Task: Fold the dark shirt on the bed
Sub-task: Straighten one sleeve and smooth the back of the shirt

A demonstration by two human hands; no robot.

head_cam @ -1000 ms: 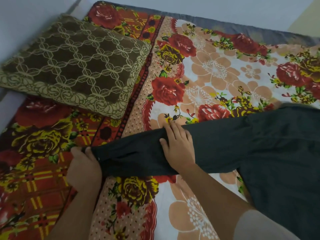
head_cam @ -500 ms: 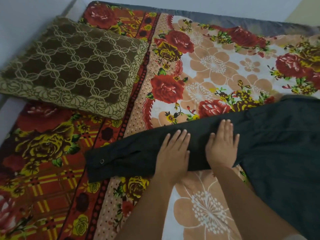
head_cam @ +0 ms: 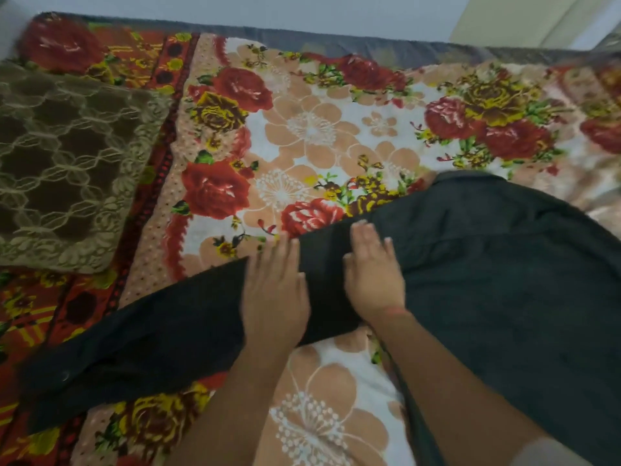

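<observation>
The dark shirt (head_cam: 497,280) lies spread on the bed (head_cam: 316,129), its body at the right and one long sleeve (head_cam: 141,351) stretched out to the lower left, with a cuff button near its end. My left hand (head_cam: 274,294) lies flat, palm down, on the sleeve where it meets the body. Beside it, my right hand (head_cam: 373,274) presses flat on the shirt near the shoulder. Neither hand grips the cloth; the fingers are held together and extended. The frame is a little blurred.
A floral blanket in red, orange and white covers the bed. A brown patterned pillow (head_cam: 64,163) rests at the left. A pale wall (head_cam: 268,10) runs along the far edge of the bed.
My left hand let go of the cuff and slid right along the sleeve. My right hand moved right toward the shoulder. Both now rest flat side by side; the view shifted right.
</observation>
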